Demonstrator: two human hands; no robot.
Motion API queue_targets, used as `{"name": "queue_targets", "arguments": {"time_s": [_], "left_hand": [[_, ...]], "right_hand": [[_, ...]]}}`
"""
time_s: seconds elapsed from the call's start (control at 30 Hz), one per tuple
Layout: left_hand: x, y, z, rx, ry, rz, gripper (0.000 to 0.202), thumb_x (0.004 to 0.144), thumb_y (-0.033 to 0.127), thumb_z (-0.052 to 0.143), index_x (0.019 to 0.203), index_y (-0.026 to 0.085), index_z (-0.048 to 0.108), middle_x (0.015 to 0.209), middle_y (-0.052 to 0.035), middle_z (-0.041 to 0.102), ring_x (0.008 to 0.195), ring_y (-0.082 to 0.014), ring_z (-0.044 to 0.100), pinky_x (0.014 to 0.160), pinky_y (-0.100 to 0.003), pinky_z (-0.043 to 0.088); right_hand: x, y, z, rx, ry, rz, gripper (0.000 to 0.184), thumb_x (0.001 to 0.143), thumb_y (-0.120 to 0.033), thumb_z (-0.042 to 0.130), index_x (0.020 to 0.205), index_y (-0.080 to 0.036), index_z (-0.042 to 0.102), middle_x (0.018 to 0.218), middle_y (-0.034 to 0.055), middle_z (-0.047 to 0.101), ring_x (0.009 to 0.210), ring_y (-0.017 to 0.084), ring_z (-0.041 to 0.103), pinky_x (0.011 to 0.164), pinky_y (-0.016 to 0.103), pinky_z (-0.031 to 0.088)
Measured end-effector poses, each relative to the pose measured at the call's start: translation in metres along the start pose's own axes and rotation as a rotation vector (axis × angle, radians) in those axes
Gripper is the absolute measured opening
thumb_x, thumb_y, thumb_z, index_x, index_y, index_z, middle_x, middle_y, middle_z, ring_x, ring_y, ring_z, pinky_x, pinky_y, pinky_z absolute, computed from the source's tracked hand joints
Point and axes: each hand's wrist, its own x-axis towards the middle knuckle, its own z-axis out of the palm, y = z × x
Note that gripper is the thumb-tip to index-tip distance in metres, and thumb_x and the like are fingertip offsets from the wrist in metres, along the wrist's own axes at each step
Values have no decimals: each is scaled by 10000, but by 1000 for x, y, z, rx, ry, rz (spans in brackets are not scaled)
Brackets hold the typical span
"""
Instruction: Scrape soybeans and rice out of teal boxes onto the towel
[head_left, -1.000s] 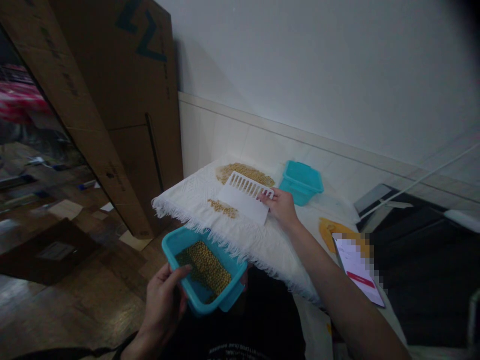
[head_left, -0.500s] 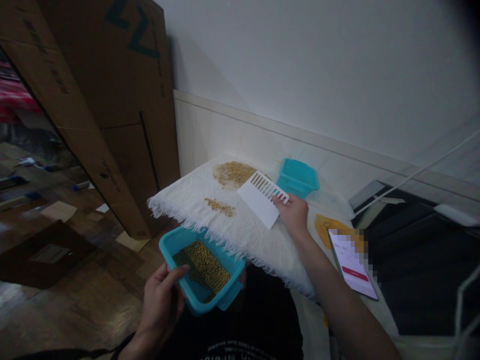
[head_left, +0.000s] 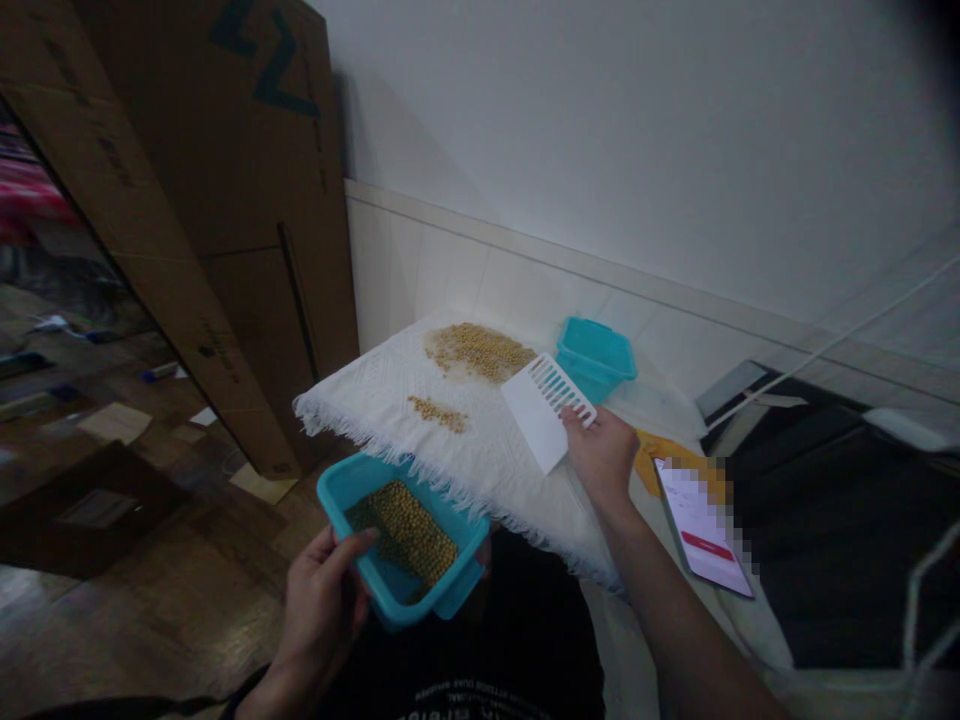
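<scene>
My left hand (head_left: 322, 600) grips the near-left rim of a blue plastic container (head_left: 397, 610), thumb inside. Yellowish soybeans and darker green beans (head_left: 409, 530) lie in it, just below the fringed table edge. A white slotted scraper (head_left: 536, 420) is pinched in my right hand (head_left: 604, 455), held over the white cloth (head_left: 360, 395). Its slotted side faces away from me. Left of the scraper lies a small cluster of soybeans (head_left: 437, 413); behind it spreads a larger pile of soybeans (head_left: 480, 350).
A second blue container (head_left: 596, 355) stands at the back of the table by the wall. To the right lie a phone (head_left: 705, 535), a yellow item (head_left: 651, 458) and a black object (head_left: 840, 540). A tall cardboard box (head_left: 255, 230) rises on the left.
My right hand has drawn the scraper a little right and toward me, uncovering more of the large soybean pile. My left hand and its container have stayed nearly still.
</scene>
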Motion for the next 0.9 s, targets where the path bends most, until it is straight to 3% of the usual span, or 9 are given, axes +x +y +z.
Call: {"name": "queue_targets", "arguments": {"time_s": [0.23,0.37,0.5,0.63,0.9], "left_hand": [[3,-3,-3,-21,-6,4,318,585,384,822,590,203,561,299,73,462,206,-80,344,240,-172,246],[6,-5,-6,-12,-8,12,326,595,394,821,584,204,556,291,70,462,198,-85,347,239,-174,250],[7,-3,-6,1,-4,20,324,609,400,808,585,203,551,280,64,460,194,-87,344,244,-172,242],[6,1,-4,5,10,33,323,600,401,805,588,202,551,296,57,479,198,-87,354,243,-172,232],[11,-2,-8,-19,10,14,306,609,374,804,593,206,549,308,67,469,205,-84,347,246,-186,229]], "right_hand": [[17,-8,-25,297,28,93,321,748,-435,710,856,-137,756,763,90,775,663,247,725,568,307,534],[22,-23,-25,401,-24,-4,357,754,-478,718,880,-145,748,807,85,780,691,240,732,587,303,545],[10,-40,0,306,-189,-190,333,835,-469,644,897,-157,745,768,62,768,652,201,704,592,269,504],[-6,-52,20,140,-232,-333,294,903,-415,563,910,-187,747,700,44,744,596,179,668,574,251,456],[-33,-46,8,12,-141,-444,289,931,-393,549,921,-200,765,674,47,742,573,183,694,554,238,454]]}}
